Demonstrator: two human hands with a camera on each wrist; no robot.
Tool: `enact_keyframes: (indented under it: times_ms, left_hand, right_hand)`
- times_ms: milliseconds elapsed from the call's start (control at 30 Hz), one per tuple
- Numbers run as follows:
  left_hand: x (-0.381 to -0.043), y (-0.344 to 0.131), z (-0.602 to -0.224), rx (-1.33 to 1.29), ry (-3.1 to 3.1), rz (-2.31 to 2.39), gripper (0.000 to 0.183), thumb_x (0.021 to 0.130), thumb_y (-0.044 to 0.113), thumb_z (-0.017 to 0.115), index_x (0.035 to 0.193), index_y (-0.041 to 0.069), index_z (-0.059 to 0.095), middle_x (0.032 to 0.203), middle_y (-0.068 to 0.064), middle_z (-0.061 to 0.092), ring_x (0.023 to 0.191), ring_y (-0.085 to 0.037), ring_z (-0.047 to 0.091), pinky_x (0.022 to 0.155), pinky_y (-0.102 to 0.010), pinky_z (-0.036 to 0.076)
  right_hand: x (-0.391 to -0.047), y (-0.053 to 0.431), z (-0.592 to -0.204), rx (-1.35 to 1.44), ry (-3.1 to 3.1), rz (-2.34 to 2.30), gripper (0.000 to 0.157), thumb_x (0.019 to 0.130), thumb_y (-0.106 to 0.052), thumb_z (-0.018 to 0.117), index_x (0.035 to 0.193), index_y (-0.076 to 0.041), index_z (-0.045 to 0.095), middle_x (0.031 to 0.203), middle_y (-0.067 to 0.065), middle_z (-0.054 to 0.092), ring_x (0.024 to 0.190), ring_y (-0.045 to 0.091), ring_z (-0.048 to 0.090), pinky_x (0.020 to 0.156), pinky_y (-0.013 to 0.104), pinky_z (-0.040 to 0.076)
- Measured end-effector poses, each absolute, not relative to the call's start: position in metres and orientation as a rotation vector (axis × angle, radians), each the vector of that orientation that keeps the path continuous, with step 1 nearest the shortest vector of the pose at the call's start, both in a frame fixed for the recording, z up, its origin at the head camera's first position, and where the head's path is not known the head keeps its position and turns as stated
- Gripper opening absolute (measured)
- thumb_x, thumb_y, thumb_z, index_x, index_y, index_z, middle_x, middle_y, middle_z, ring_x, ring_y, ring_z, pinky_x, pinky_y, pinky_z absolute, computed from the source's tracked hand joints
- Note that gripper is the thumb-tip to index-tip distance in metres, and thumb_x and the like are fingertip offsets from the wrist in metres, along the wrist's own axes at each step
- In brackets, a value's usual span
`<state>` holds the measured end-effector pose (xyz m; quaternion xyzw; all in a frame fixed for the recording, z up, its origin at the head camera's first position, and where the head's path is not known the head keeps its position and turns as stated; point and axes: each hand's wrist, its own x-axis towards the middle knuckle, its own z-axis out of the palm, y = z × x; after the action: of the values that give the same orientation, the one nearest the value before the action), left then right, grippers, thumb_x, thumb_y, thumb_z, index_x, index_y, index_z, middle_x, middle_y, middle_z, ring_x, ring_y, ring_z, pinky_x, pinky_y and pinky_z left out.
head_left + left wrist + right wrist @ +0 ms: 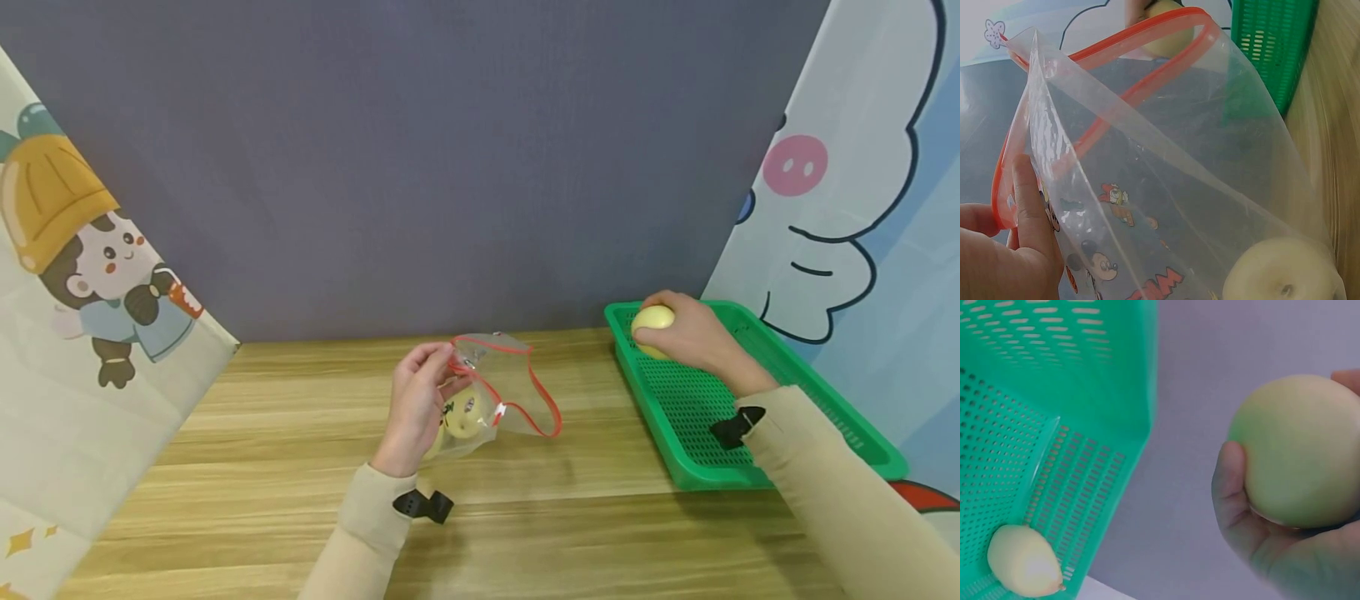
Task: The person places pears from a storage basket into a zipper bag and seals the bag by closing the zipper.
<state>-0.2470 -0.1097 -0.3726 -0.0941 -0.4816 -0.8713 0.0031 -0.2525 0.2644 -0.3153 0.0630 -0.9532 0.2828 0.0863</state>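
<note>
In the head view my left hand [416,408] pinches the edge of a clear zip bag [517,375] with a red seal and a white slider. Its mouth gapes toward the right. Cartoon figures are printed on the plastic, and pale yellow fruit [463,414] lies in the bottom of it. My right hand [693,333] grips a round, smooth, pale yellow fruit [1300,450] above the far left corner of the green basket [652,417]. Another pale yellow fruit [1024,561], with a small stem tip, lies inside that basket.
A wooden table [300,517] carries the bag and the basket, with the basket at the right. A grey panel [412,167] stands behind. Cartoon-printed sheets flank the table at left [82,333] and right [885,317].
</note>
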Motion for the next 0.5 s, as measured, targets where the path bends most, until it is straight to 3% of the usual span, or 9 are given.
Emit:
enact_keyframes:
  times_ms: [500]
  left_hand:
    - [-0.243, -0.110, -0.370, -0.295, -1.520, -2.723, 0.008, 0.102, 0.011, 0.062, 0.103, 0.003, 0.062, 0.087, -0.005, 0.066, 0.075, -0.015, 0.068, 0.075, -0.032, 0.063]
  right_hand:
    - [-0.241, 0.248, -0.305, 0.202, -2.801, 0.843, 0.047, 0.093, -0.032, 0.065, 0.132, -0.008, 0.057, 0.122, 0.017, 0.057, 0.085, 0.032, 0.055, 0.060, 0.037, 0.047]
